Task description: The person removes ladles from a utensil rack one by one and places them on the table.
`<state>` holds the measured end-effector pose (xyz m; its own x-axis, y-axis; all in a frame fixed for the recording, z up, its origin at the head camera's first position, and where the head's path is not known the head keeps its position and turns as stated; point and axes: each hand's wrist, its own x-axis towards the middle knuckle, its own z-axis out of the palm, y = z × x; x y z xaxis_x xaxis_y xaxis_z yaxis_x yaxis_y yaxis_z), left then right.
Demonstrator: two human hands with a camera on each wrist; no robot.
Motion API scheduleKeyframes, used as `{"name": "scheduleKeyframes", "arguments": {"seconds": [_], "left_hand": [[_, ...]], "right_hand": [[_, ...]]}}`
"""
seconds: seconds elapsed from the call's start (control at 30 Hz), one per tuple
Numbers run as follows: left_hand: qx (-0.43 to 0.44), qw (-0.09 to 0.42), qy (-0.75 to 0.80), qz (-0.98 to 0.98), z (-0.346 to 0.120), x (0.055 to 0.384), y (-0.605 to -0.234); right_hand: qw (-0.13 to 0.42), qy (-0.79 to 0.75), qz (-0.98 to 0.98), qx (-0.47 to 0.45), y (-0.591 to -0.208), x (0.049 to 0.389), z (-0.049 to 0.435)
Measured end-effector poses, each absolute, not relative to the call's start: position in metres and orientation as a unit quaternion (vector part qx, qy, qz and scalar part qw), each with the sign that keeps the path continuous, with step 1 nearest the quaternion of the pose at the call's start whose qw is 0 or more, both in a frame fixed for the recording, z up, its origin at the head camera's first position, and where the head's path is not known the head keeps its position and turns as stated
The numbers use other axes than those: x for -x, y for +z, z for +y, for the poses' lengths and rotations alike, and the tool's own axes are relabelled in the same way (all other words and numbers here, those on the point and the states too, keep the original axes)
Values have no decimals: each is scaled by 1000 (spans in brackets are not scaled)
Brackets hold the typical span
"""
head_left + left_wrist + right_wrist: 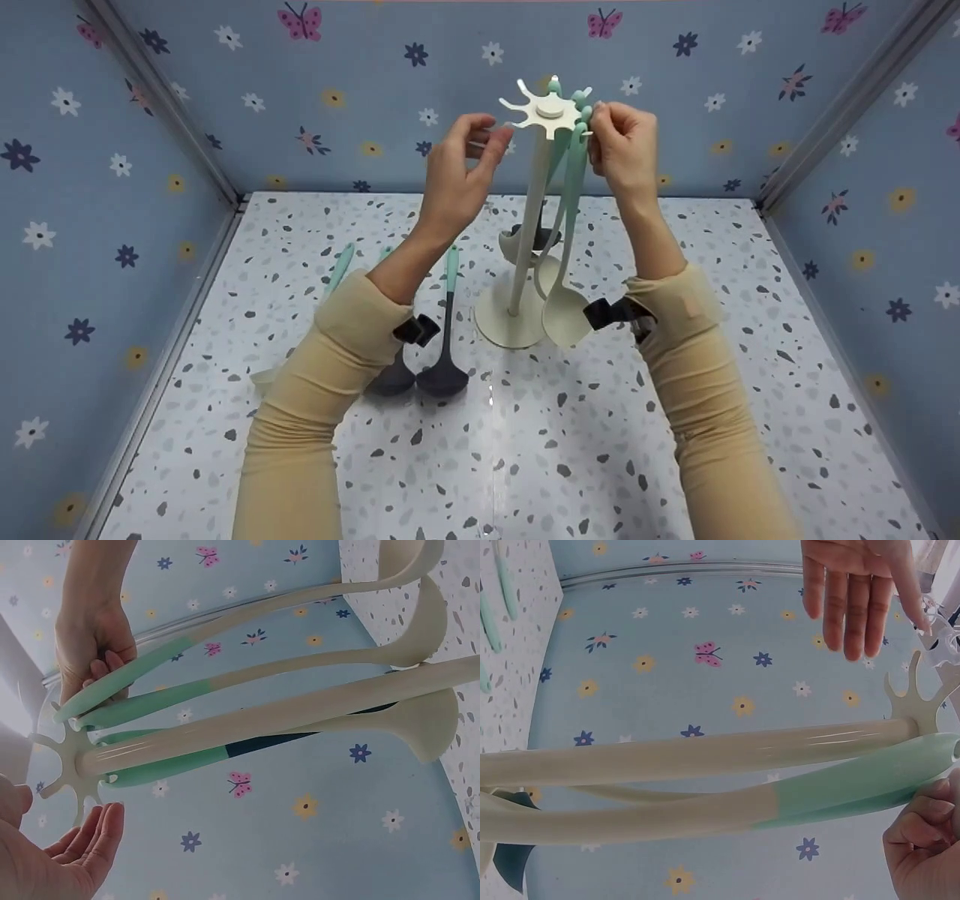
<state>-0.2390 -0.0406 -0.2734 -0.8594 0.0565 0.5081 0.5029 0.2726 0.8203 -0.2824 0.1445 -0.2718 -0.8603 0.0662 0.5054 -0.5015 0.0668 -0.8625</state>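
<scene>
A cream utensil stand point(531, 217) with a hooked top point(550, 111) rises from a round base. Several green-handled utensils hang on its right and back sides. Among them are a beige spoon point(566, 315) in front and a beige ladle point(431, 724) farther round. My right hand point(626, 146) has its fingers curled at the top of the green handles, pinching a spoon's handle point(855, 780) by the hooks. On the other side, my left hand point(461, 169) is beside the bare hooks, its fingers loosely extended and holding nothing, as the right wrist view point(855, 592) also shows.
Left of the stand, a dark ladle point(442, 375) with a green handle lies on the speckled table point(570, 450). Another dark utensil point(391, 381) lies beside it, and a pale one point(264, 381) is partly covered by my left sleeve. Flower-patterned panels point(420, 97) enclose the table.
</scene>
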Motion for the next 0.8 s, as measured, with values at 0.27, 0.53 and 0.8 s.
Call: {"name": "scheduleKeyframes", "arguments": {"seconds": [0.27, 0.53, 0.8], "left_hand": [[155, 165, -610, -760, -31, 256, -268], [152, 163, -622, -751, -22, 266, -263], [160, 164, -636, -737, -17, 273, -265]], "right_hand": [[185, 688, -688, -136, -262, 273, 141], [194, 680, -693, -145, -255, 262, 137], [186, 688, -689, -132, -258, 269, 139]]}}
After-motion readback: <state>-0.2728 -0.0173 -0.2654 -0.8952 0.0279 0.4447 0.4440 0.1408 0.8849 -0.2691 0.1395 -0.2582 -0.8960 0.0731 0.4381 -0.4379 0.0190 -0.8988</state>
